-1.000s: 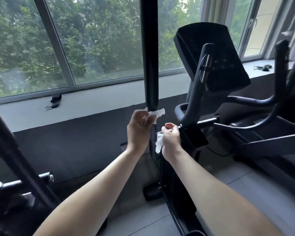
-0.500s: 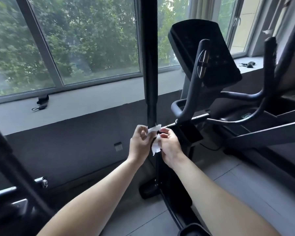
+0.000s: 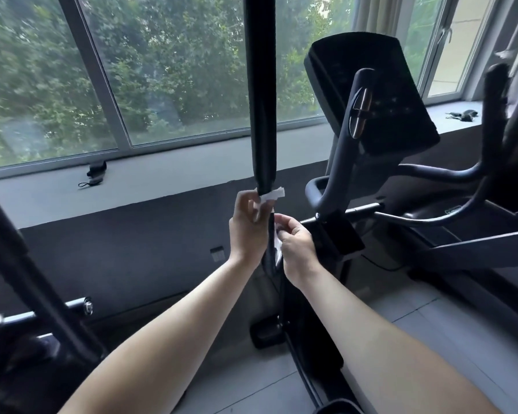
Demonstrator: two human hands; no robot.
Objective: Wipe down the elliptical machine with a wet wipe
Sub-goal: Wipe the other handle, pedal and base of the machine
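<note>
right hand (image 3: 296,249): fingers curled, pinching lower end of wet wipe (image 3: 272,194)
left hand (image 3: 247,231): fingers curled, pinching its upper end
wet wipe: white, against the handlebar (image 3: 262,100), just below its foam sleeve
console (image 3: 377,94): dark, right of the handlebar
window sill (image 3: 162,174): small black strap (image 3: 95,174) lying on it
</note>
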